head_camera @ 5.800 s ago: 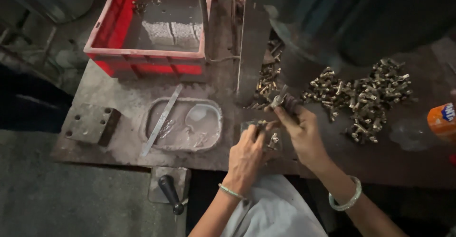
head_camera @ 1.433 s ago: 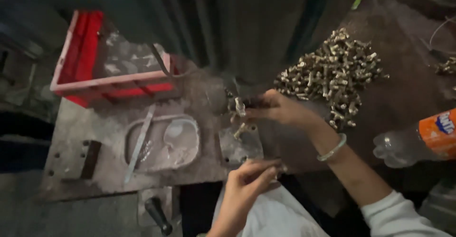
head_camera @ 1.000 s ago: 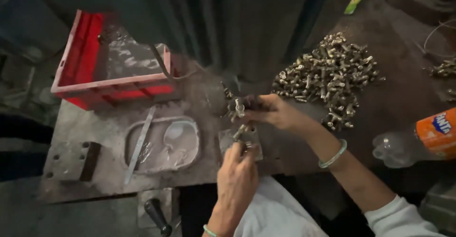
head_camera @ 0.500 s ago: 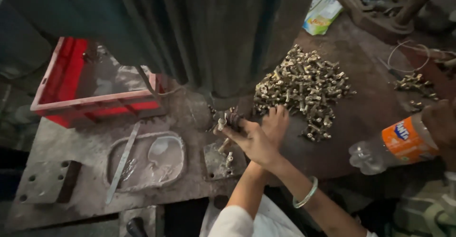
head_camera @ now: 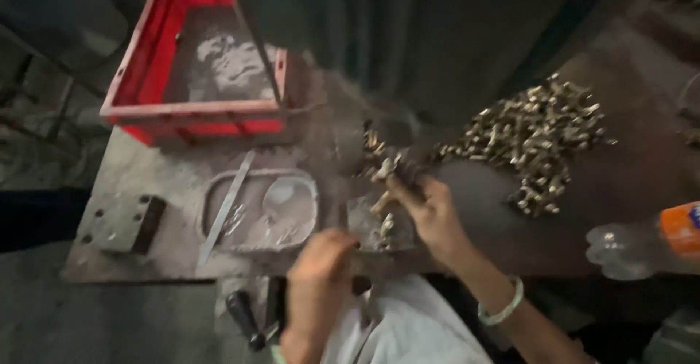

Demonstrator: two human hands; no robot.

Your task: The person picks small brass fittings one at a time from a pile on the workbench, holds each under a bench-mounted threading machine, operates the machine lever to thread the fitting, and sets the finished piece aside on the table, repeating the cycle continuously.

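Note:
My right hand [head_camera: 432, 209] reaches to the foot of a dark machine column [head_camera: 364, 57], its fingertips pinched on small brass parts [head_camera: 385, 168]. More of these parts lie just below on the metal table [head_camera: 175, 182]. A big pile of brass parts [head_camera: 536, 130] sits to the right of the hand. My left hand [head_camera: 321, 273] is curled at the table's front edge, below the small parts; blur hides whether it holds anything. A pale bangle is on my right wrist.
A red plastic crate [head_camera: 193, 112] stands at the back left. A shallow metal tray [head_camera: 219, 222] with a flat strip lies left of my hands, a drilled metal block [head_camera: 124, 222] beyond it. A black-handled tool [head_camera: 244, 320] hangs below the edge. A plastic bottle [head_camera: 642, 244] lies at right.
The view has swung back to the left. My left hand has come back into view at the table's front edge. My right hand stays at the small parts by the machine.

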